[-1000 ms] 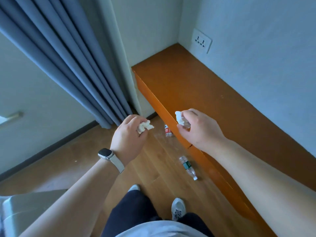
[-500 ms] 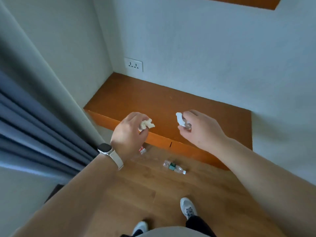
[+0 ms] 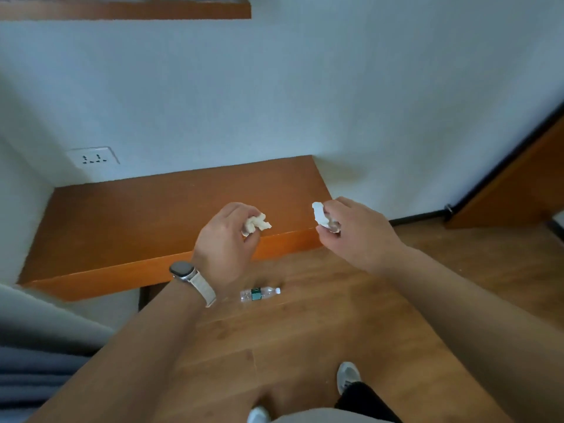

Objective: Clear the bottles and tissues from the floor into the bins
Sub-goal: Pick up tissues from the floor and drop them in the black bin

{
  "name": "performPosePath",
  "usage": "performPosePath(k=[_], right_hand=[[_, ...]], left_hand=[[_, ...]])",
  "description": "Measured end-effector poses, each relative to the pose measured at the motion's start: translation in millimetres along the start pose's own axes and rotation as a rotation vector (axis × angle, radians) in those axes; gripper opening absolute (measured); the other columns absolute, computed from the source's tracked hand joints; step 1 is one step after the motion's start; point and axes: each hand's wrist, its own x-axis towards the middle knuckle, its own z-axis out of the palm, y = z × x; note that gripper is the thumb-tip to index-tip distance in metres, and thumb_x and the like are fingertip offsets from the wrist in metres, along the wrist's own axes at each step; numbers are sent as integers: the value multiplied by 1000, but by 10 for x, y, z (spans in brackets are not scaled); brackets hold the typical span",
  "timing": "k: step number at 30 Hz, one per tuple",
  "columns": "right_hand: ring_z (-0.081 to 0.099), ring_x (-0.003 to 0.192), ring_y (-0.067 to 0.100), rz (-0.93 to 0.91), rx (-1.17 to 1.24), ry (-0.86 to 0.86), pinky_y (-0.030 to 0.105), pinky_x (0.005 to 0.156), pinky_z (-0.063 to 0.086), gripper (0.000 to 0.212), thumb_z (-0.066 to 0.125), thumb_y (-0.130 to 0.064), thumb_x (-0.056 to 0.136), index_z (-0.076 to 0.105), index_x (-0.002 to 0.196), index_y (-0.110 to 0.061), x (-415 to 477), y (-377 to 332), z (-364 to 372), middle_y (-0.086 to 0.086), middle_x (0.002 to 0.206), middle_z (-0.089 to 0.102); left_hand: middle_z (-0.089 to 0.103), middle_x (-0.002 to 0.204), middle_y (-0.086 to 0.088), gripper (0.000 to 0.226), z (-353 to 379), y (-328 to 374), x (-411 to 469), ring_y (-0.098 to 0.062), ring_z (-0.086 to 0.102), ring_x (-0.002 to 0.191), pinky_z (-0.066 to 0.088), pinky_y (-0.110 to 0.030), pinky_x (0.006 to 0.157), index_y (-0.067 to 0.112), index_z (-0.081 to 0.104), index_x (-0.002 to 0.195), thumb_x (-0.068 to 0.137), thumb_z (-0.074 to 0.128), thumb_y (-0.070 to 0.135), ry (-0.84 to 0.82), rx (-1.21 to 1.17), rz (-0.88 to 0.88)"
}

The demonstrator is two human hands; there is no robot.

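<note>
Tissues, crumpled and white, sit one in each raised hand: the left hand (image 3: 224, 248), with a watch (image 3: 183, 270) on its wrist, has its fingers curled tight around one wad (image 3: 255, 224), and the right hand (image 3: 355, 232) pinches the other tissue (image 3: 320, 214) between closed fingertips. Below them a clear bottle (image 3: 259, 294) with a green label lies on its side on the wooden floor (image 3: 305, 331), just beside the low orange bench (image 3: 171, 209) against the wall.
</note>
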Motion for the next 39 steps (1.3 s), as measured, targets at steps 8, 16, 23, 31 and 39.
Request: performPosePath(k=[8,16,23,31,39], right_hand=[[47,74,14,205,45,61,26,58,32,18,56,-37,90,52,100,-22,-413,959,-271,-14,87,44],[59,84,15,359,38,137,34,73,55,25,58,-38,91,57,110,-22,-1018,2334,-819,-6,100,61],[59,86,15,491,1,190,37,73,54,27,57,-39,91,58,110,-19,-1717,3421,-1353,-2,103,62],[54,78,13,700,-38,257,35,68,53,23,53,-41,92,56,103,-20,-2419,4204,-1663,-4,96,57],[52,81,14,911,-43,269,33,69,48,17,51,-40,92,48,95,-24,-2683,4713,-1787,-11,93,50]], left_hand=[[64,103,10,25,575,874,401,-8,59,77,53,-30,65,20,69,102,80,71,8,-118,-51,87],[62,103,11,26,1610,2209,928,-5,55,81,45,-25,67,22,67,101,79,69,8,-233,-94,280],[61,102,17,26,2568,3512,1115,-4,55,81,46,-20,68,26,66,98,80,66,7,-292,-204,422],[61,104,20,19,3355,4452,1243,-2,57,91,47,-17,76,29,65,99,85,61,16,-434,-265,609],[65,104,9,21,4026,5059,1534,-12,60,90,49,-25,72,21,67,101,83,66,10,-508,-358,771]])
